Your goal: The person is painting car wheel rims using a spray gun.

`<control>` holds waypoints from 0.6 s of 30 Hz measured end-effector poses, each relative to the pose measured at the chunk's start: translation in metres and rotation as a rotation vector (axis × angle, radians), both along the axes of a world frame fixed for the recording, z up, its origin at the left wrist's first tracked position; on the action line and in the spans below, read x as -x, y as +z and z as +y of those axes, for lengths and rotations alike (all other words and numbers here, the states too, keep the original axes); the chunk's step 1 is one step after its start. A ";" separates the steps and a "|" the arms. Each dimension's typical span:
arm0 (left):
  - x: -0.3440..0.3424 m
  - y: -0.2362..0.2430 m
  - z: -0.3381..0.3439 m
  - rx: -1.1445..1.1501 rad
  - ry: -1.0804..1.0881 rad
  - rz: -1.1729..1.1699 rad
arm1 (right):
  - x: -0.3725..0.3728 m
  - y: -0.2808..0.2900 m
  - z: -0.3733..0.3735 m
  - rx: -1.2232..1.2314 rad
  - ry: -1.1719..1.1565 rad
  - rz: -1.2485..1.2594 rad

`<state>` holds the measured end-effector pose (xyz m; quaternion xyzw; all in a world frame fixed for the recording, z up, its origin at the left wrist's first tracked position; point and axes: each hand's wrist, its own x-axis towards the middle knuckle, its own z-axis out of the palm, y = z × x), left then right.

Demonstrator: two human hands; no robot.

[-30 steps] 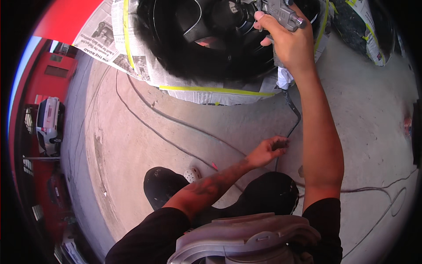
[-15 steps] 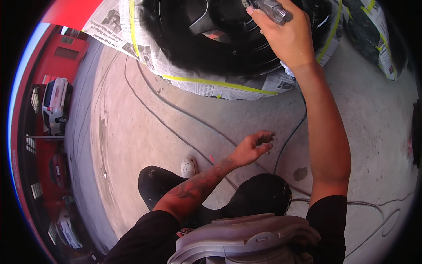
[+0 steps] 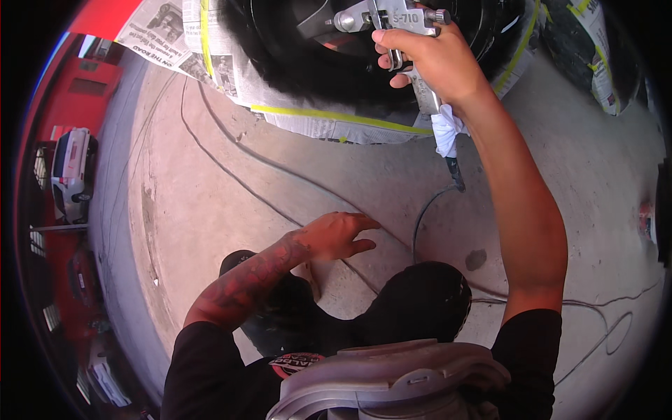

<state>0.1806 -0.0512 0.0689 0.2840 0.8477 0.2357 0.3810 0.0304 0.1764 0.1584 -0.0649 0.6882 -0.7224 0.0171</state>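
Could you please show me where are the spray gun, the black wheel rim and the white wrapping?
Spray gun (image 3: 411, 22): head view, on its silver body.
Black wheel rim (image 3: 329, 61): head view, on its lower part.
White wrapping (image 3: 446, 131): head view, on its crumpled middle.

The spray gun (image 3: 409, 21) looks like shiny metal, its crumpled white wrap (image 3: 446, 133) cloth or paper, the wheel (image 3: 318, 73) glossy black, the newspaper (image 3: 227, 42) matt, the concrete floor (image 3: 350, 168) dull.

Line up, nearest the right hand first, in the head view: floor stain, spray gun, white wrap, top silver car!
1. Spray gun: in the right hand.
2. White wrap: just below.
3. Floor stain: farther down.
4. Top silver car: far left.
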 end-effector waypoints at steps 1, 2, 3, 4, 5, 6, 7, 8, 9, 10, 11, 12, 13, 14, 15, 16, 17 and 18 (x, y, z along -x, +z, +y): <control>-0.001 -0.003 -0.002 -0.012 -0.006 -0.005 | -0.008 0.000 0.001 -0.059 -0.017 -0.010; -0.002 -0.006 -0.002 -0.024 -0.046 0.026 | -0.015 -0.002 0.005 -0.075 -0.026 -0.016; -0.003 -0.007 -0.004 -0.029 -0.078 0.057 | -0.020 -0.005 0.009 -0.163 -0.067 -0.024; -0.005 -0.008 -0.006 -0.038 -0.080 0.053 | -0.025 -0.008 0.013 -0.252 -0.106 -0.032; -0.006 -0.008 -0.007 -0.032 -0.146 0.106 | -0.028 -0.007 0.015 -0.341 -0.162 -0.082; -0.008 -0.007 -0.008 -0.026 -0.211 0.160 | -0.029 -0.006 0.017 -0.351 -0.161 -0.086; -0.008 -0.004 -0.008 -0.034 -0.209 0.156 | -0.030 -0.004 0.016 -0.386 -0.183 -0.102; -0.005 0.000 -0.003 0.006 -0.251 0.142 | -0.030 0.000 0.016 -0.426 -0.214 -0.117; -0.004 0.001 -0.001 0.048 -0.294 0.129 | -0.027 0.002 0.010 -0.427 -0.238 -0.125; -0.005 -0.002 -0.003 0.036 -0.296 0.127 | -0.020 0.005 0.005 -0.439 -0.241 -0.128; -0.006 -0.007 -0.005 0.048 -0.319 0.175 | -0.010 0.008 0.000 -0.427 -0.172 -0.119; -0.006 -0.011 -0.007 0.053 -0.344 0.224 | -0.004 0.012 -0.005 -0.421 -0.106 -0.112; -0.005 -0.012 -0.010 0.039 -0.348 0.223 | 0.000 0.015 -0.013 -0.329 -0.087 -0.037; -0.005 -0.013 -0.012 0.079 -0.374 0.279 | 0.001 0.022 -0.019 -0.340 -0.096 -0.040; -0.005 -0.013 -0.013 0.117 -0.399 0.335 | 0.002 0.029 -0.023 -0.157 -0.013 -0.085; -0.004 -0.015 -0.016 0.101 -0.410 0.336 | 0.001 0.035 -0.025 0.026 0.067 -0.130; -0.004 -0.015 -0.022 0.046 -0.383 0.421 | -0.001 0.038 -0.028 -0.012 0.050 -0.115; -0.003 -0.015 -0.026 -0.012 -0.356 0.505 | 0.001 0.038 -0.025 -0.024 0.039 -0.124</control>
